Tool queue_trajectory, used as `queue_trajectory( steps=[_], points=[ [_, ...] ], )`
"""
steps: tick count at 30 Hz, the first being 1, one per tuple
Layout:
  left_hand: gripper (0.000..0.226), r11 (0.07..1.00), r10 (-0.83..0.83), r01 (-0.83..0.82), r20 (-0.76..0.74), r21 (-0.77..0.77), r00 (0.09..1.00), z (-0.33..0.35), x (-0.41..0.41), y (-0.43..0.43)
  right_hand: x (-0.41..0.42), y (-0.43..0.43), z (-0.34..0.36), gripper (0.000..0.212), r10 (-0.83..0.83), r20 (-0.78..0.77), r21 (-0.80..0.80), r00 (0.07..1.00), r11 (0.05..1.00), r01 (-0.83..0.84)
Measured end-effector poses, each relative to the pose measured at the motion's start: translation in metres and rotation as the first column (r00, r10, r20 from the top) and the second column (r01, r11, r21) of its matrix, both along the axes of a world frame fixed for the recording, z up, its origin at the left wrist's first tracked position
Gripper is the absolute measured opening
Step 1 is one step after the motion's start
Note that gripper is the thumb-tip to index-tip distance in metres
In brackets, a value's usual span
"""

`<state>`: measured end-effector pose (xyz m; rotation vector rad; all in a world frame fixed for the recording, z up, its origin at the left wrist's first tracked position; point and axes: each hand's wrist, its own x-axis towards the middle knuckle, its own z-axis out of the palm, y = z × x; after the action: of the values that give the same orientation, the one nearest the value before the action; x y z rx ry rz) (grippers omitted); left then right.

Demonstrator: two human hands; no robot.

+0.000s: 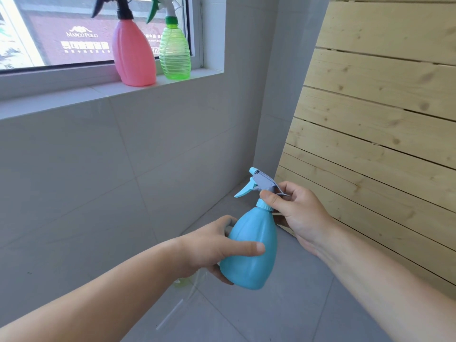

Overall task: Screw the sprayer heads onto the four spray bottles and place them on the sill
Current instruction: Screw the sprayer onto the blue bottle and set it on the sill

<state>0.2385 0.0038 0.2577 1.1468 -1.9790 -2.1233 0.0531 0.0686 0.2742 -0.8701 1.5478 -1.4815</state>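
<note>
A: Sill, right end?
B: Taken. Pink bottle and green bottle stand just beside each other, the green one near the window reveal.

A: Sill, left of the pink bottle?
B: Bare ledge, open from the front.

A: Right flank?
B: Slatted wood panel closes it off, leaning into the corner.

A: Below?
B: Tiled floor; a thin white tube lies across it. A greenish item sits part-hidden behind the left forearm.

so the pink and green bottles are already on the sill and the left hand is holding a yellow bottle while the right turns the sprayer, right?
Not quite: the bottle in the left hand is blue, not yellow, as the head view shows. The rest holds: the pink bottle and green bottle stand on the sill, and the right hand grips the sprayer head.
</note>
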Motion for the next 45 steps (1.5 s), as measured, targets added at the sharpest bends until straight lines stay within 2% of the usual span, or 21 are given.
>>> queue_trajectory(
  steps=[2,4,9,11,13,16,18,22,27,29,31,33,36,42,45],
  points=[
    [0.064,0.998,0.020,-0.018,0.028,-0.062,0.999,0.000,-0.002,0.003,0.002,-0.001,0.000,0.006,-0.001,0.000,0.000,1.000,1.000,0.001],
    [0.061,0.999,0.008,-0.008,0.005,-0.051,1.000,0.001,-0.002,0.003,0.002,-0.002,0.002,0.005,0.000,0.009,-0.010,1.000,1.000,0.001],
    [0.055,0.981,0.013,0.011,-0.117,0.195,0.993,0.003,0.003,-0.003,-0.004,-0.001,0.009,0.014,0.019,0.098,-0.039,0.995,0.999,-0.015],
    [0.054,0.973,-0.006,0.036,-0.130,0.230,0.991,0.003,0.002,-0.003,-0.005,0.001,0.010,0.023,0.037,0.139,-0.044,0.990,0.999,-0.031],
    [0.052,0.978,-0.026,0.052,-0.132,0.201,0.991,0.003,0.000,0.000,-0.004,0.001,0.010,0.023,0.036,0.133,-0.044,0.991,0.999,-0.030],
    [0.053,0.995,0.005,0.005,-0.099,0.098,0.995,0.006,-0.002,0.003,-0.003,0.000,0.008,0.012,-0.020,-0.006,-0.040,1.000,0.999,0.020],
    [0.054,0.997,0.059,-0.056,-0.076,0.048,0.995,0.009,-0.004,0.005,-0.002,-0.002,0.008,0.005,-0.048,-0.039,-0.045,0.998,0.998,0.046],
    [0.058,0.995,0.101,-0.101,-0.088,0.006,0.991,0.010,-0.006,0.011,-0.003,-0.002,0.009,0.007,-0.060,0.010,-0.060,0.998,0.996,0.061],
    [0.062,0.997,0.019,-0.007,-0.156,0.079,0.988,0.006,-0.003,0.008,-0.004,-0.002,0.014,0.030,-0.045,0.149,-0.088,0.988,0.994,0.058],
    [0.063,0.990,-0.016,0.044,-0.197,0.134,0.980,0.007,-0.001,0.007,-0.003,-0.001,0.016,0.029,-0.024,0.220,-0.087,0.975,0.995,0.044],
    [0.060,0.990,-0.035,0.063,-0.210,0.130,0.977,0.007,-0.001,0.008,-0.003,0.000,0.018,0.016,0.018,0.274,-0.075,0.961,0.997,0.003],
    [0.057,0.995,-0.019,0.036,-0.188,0.089,0.982,0.006,-0.002,0.008,-0.003,0.001,0.018,0.014,0.063,0.273,-0.059,0.960,0.997,-0.048],
    [0.061,0.999,-0.003,0.011,-0.171,0.043,0.985,0.006,-0.001,0.006,-0.002,0.001,0.018,0.025,0.099,0.235,-0.038,0.967,0.995,-0.092],
    [0.058,1.000,0.031,-0.031,-0.170,0.007,0.985,0.011,-0.002,0.005,0.002,-0.002,0.020,0.011,0.023,0.139,-0.086,0.990,0.996,-0.011],
    [0.059,0.999,0.050,-0.052,-0.156,-0.008,0.987,0.011,-0.005,0.007,0.004,-0.002,0.019,0.010,-0.031,0.101,-0.086,0.994,0.995,0.040]
  ],
)
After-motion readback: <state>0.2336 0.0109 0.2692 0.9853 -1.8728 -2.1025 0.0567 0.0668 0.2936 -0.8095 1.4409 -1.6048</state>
